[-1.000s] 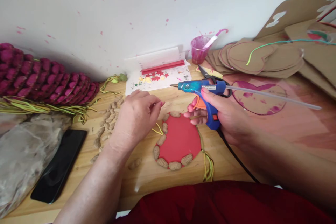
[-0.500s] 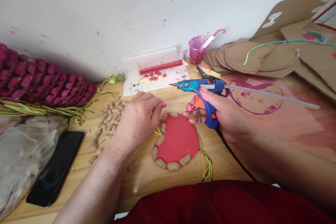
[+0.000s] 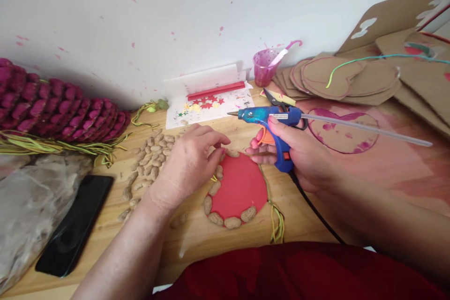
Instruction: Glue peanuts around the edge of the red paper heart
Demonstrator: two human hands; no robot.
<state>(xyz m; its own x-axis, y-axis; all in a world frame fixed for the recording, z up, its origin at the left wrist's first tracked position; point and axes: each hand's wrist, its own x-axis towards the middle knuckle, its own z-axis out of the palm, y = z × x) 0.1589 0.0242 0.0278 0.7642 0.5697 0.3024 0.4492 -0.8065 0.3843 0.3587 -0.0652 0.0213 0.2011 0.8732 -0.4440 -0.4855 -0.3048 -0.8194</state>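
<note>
A red heart-shaped piece (image 3: 242, 183) lies on the wooden table, with peanuts (image 3: 232, 222) along its left and lower edges and yellow-green strings (image 3: 277, 222) at its right side. My left hand (image 3: 200, 152) is over the heart's upper left edge, thumb and forefinger apart, nothing seen between them; the fingertips partly hide a peanut there. In my right hand (image 3: 281, 143) is a blue glue gun (image 3: 267, 115), its nozzle pointing left above the heart, a clear glue stick (image 3: 365, 129) sticking out behind.
Loose peanuts (image 3: 151, 154) lie left of my left hand, near a black phone (image 3: 74, 225) and a plastic bag (image 3: 38, 215). Behind are paper stars (image 3: 207, 102), a pink-stained cup (image 3: 264, 68) and scissors (image 3: 274, 98). Cardboard hearts (image 3: 326, 77) are stacked at right.
The thumb and forefinger of my left hand have parted, and the hand has shifted slightly right. My right hand and the glue gun are nearly unchanged.
</note>
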